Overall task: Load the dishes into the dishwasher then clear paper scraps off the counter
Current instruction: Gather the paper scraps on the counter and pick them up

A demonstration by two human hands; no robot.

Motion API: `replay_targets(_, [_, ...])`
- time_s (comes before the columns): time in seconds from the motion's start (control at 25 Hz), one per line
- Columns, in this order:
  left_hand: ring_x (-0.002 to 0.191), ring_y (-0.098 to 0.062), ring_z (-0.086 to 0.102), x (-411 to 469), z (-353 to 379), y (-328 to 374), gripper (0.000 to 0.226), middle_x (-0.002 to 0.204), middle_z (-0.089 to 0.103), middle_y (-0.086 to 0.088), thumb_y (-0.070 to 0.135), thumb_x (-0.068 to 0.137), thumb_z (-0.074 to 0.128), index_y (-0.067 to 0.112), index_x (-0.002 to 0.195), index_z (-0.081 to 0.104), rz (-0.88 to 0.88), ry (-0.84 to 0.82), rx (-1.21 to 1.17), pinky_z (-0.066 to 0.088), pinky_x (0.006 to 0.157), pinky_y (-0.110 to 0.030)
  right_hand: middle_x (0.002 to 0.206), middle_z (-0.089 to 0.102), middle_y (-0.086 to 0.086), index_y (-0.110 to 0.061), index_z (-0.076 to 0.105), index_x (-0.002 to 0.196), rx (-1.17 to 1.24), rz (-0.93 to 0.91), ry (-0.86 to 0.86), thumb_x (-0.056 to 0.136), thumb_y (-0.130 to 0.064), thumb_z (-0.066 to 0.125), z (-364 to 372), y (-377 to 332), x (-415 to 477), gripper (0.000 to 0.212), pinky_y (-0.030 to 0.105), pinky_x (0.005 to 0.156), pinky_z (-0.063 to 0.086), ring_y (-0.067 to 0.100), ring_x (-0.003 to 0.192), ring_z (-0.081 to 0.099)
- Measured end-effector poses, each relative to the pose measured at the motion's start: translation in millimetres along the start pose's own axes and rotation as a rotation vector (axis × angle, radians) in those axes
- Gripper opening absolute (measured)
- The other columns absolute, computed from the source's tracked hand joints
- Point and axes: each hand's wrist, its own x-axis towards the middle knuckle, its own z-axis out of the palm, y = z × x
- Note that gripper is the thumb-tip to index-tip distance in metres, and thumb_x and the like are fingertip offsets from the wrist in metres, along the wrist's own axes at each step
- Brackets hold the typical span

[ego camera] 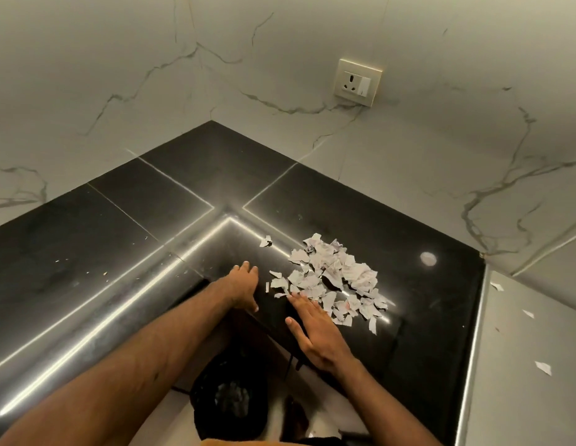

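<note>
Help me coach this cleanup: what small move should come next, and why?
Probably sweep the right hand leftward, pushing the paper scraps toward the cupped left hand at the counter edge; both hands are open, and a black bin waits below.

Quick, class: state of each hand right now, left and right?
Left hand: open, flat on the black counter, holding nothing.
Right hand: open, fingers at the paper scraps, holding nothing.
</note>
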Motion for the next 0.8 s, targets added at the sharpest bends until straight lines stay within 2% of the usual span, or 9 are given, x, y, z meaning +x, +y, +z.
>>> replay_targets(0.08, [0.156, -0.04, 0.009, 14.4, -7.5, -5.3, 0.131, 0.17, 0.001, -0.022, 0.048, 0.077, 0.087, 0.002, 0.162, -0.002, -0.067, -0.015, 0.003, 0.023, 0.126, -0.048, 0.168, 0.032, -0.014, -0.034, 0.036, 0.16, -0.011, -0.051, 0.085, 0.111, -0.056, 0.033, -3.0, 0.6, 15.8, 0.054, 0.034, 0.13, 0.017, -0.007, 0.155, 0.013])
replay_targets(0.16, [0.152, -0.037, 0.026, 23.4, -11.0, -7.4, 0.13, 0.166, 0.021, -0.022, 0.05, 0.073, 0.089, -0.002, 0.161, 0.009, -0.093, -0.04, 0.038, 0.033, 0.122, -0.044, 0.167, 0.037, -0.008, -0.027, 0.042, 0.158, -0.08, -0.207, 0.095, 0.112, -0.047, 0.038, 3.8, -3.3, 30.3, 0.05, 0.031, 0.13, 0.016, -0.001, 0.156, 0.019])
replay_targets(0.2, [0.146, -0.034, 0.038, 25.8, -12.2, -6.6, 0.121, 0.16, 0.035, -0.02, 0.048, 0.073, 0.09, -0.001, 0.159, 0.02, -0.09, -0.054, 0.069, 0.039, 0.117, -0.042, 0.168, 0.035, -0.006, -0.024, 0.041, 0.159, -0.122, -0.289, 0.043, 0.113, -0.045, 0.038, 9.7, -6.7, 38.5, 0.051, 0.031, 0.13, 0.014, 0.003, 0.158, 0.019])
replay_targets(0.28, [0.135, -0.032, 0.053, 24.9, -13.8, -3.3, 0.089, 0.146, 0.051, -0.016, 0.036, 0.081, 0.086, 0.003, 0.15, 0.042, -0.049, -0.051, 0.153, 0.047, 0.109, -0.04, 0.173, 0.024, -0.002, -0.02, 0.031, 0.164, -0.214, -0.379, -0.065, 0.113, -0.046, 0.032, 26.1, -15.7, 51.1, 0.057, 0.035, 0.131, 0.011, 0.009, 0.161, 0.01])
replay_targets(0.36, [0.129, -0.033, 0.058, 25.0, -19.1, -1.4, 0.052, 0.139, 0.057, -0.015, 0.021, 0.094, 0.071, 0.007, 0.141, 0.054, -0.026, -0.014, 0.195, 0.051, 0.104, -0.042, 0.176, 0.009, -0.001, -0.02, 0.016, 0.168, -0.245, -0.33, -0.119, 0.113, -0.052, 0.025, 35.9, -18.3, 65.6, 0.065, 0.04, 0.132, 0.008, 0.008, 0.161, -0.005])
replay_targets(0.44, [0.127, -0.034, 0.059, 27.9, -28.2, -1.2, 0.036, 0.137, 0.059, -0.016, 0.014, 0.099, 0.06, 0.008, 0.135, 0.059, -0.015, 0.005, 0.215, 0.052, 0.102, -0.043, 0.176, -0.003, -0.002, -0.019, 0.005, 0.169, -0.262, -0.211, -0.082, 0.111, -0.059, 0.019, 39.0, -14.2, 76.2, 0.072, 0.043, 0.131, 0.005, 0.008, 0.16, -0.015])
replay_targets(0.6, [0.129, -0.035, 0.056, 42.3, -45.8, 4.8, 0.056, 0.139, 0.055, -0.016, 0.017, 0.087, 0.08, 0.008, 0.136, 0.056, -0.024, -0.093, 0.212, 0.051, 0.102, -0.044, 0.175, -0.012, 0.002, -0.015, 0.0, 0.168, -0.285, 0.096, 0.063, 0.109, -0.061, 0.015, 41.3, -13.4, 79.0, 0.077, 0.042, 0.129, -0.004, 0.015, 0.16, -0.018])
replay_targets(0.72, [0.131, -0.035, 0.054, 54.9, -50.6, 12.1, 0.069, 0.14, 0.054, -0.014, 0.02, 0.079, 0.088, 0.011, 0.139, 0.055, -0.014, -0.134, 0.214, 0.051, 0.104, -0.046, 0.175, -0.002, 0.003, -0.015, 0.011, 0.168, -0.285, 0.024, 0.135, 0.112, -0.046, 0.023, 33.7, -17.7, 90.4, 0.065, 0.043, 0.13, 0.0, 0.016, 0.162, -0.007])
replay_targets(0.8, [0.131, -0.035, 0.053, 60.1, -48.4, 15.1, 0.076, 0.14, 0.055, -0.012, 0.017, 0.076, 0.09, 0.013, 0.143, 0.053, -0.01, -0.127, 0.199, 0.051, 0.104, -0.045, 0.176, -0.002, 0.003, -0.015, 0.01, 0.168, -0.31, -0.094, 0.101, 0.111, -0.039, 0.023, 23.8, -13.2, 120.8, 0.063, 0.045, 0.131, 0.0, 0.015, 0.162, -0.011])
